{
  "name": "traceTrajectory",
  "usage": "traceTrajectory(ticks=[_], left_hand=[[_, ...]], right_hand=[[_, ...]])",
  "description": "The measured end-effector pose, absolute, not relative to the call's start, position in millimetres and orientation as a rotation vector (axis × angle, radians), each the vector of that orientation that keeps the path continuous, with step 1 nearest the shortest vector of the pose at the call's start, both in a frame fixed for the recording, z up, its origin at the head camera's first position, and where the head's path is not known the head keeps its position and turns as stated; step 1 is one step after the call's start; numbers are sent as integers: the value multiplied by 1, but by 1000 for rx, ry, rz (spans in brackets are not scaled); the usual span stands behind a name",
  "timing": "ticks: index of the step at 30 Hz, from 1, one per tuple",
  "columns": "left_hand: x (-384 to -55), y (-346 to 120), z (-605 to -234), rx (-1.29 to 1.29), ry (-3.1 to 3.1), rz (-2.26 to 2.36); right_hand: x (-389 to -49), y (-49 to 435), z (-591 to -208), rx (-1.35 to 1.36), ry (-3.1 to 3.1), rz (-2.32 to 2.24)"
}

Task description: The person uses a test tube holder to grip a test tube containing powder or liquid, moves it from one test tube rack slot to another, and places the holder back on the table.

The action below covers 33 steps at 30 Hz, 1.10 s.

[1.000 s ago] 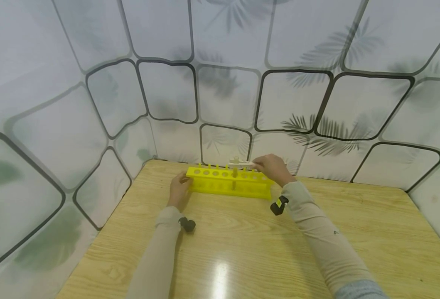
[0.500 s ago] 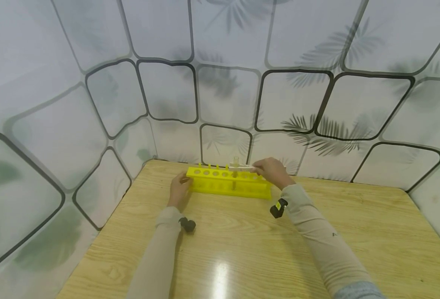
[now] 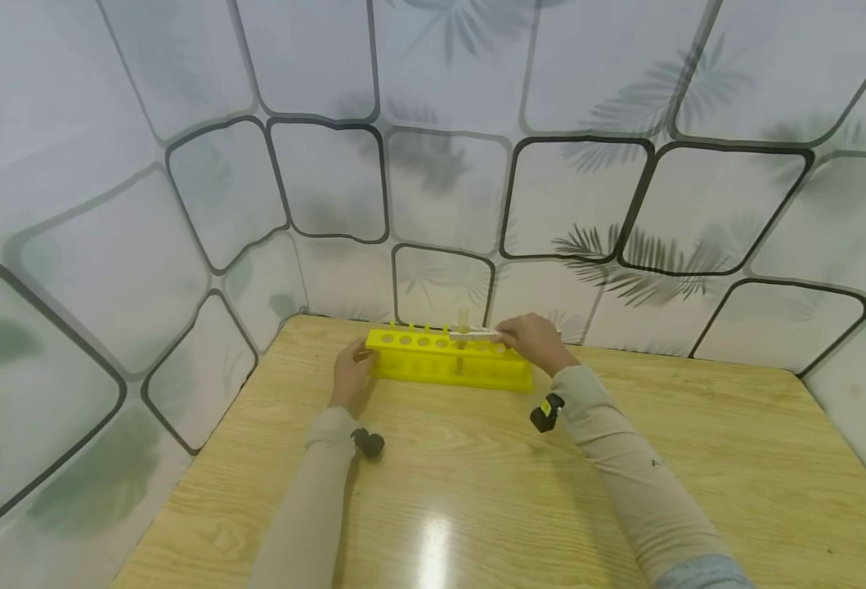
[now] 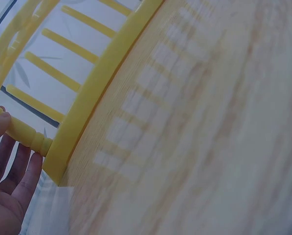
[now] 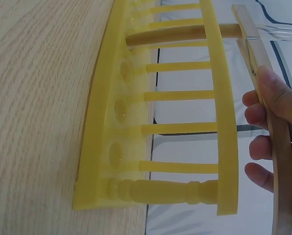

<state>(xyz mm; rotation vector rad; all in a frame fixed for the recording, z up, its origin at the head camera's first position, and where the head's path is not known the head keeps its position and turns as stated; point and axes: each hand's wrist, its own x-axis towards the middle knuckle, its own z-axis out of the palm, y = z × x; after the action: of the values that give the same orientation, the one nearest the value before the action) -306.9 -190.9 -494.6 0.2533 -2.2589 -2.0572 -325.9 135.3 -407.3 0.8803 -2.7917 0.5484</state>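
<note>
A yellow test tube rack [image 3: 418, 367] stands near the back of the table. My left hand [image 3: 352, 376] grips its left end; in the left wrist view, the thumb and fingers go round the end post [image 4: 22, 132]. One glass test tube [image 3: 464, 316] with brownish liquid stands through a hole near the rack's middle. My right hand [image 3: 536, 340] holds a wooden test tube clamp [image 3: 475, 334] by its handle. The right wrist view shows the clamp [image 5: 281, 166] with its jaws around the test tube [image 5: 180, 34], a little below the clear mouth and above the rack's top plate.
The wooden table [image 3: 477, 483] extends in front of the rack. Behind stands a pale curtain-like backdrop [image 3: 447, 196] with dark outlines and leaf prints. Upright pegs [image 5: 180, 96] line the rack's back edge. Small black devices [image 3: 546, 412] sit on both wrists.
My right hand and the clamp have come down slightly, from the test tube's mouth to lower on its neck, so more glass shows above. The left hand and the rack stay in place.
</note>
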Motion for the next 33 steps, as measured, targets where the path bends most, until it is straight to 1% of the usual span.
traceTrajectory(ticks=[16,33], left_hand=[[-308,-192,-496,256,-2230,-2118],[-309,-193,-497,250,-2261,-2080]], right_hand=[[-326,134,-412,871,-2794,536],[-327,133,-414,860,-2814,502]])
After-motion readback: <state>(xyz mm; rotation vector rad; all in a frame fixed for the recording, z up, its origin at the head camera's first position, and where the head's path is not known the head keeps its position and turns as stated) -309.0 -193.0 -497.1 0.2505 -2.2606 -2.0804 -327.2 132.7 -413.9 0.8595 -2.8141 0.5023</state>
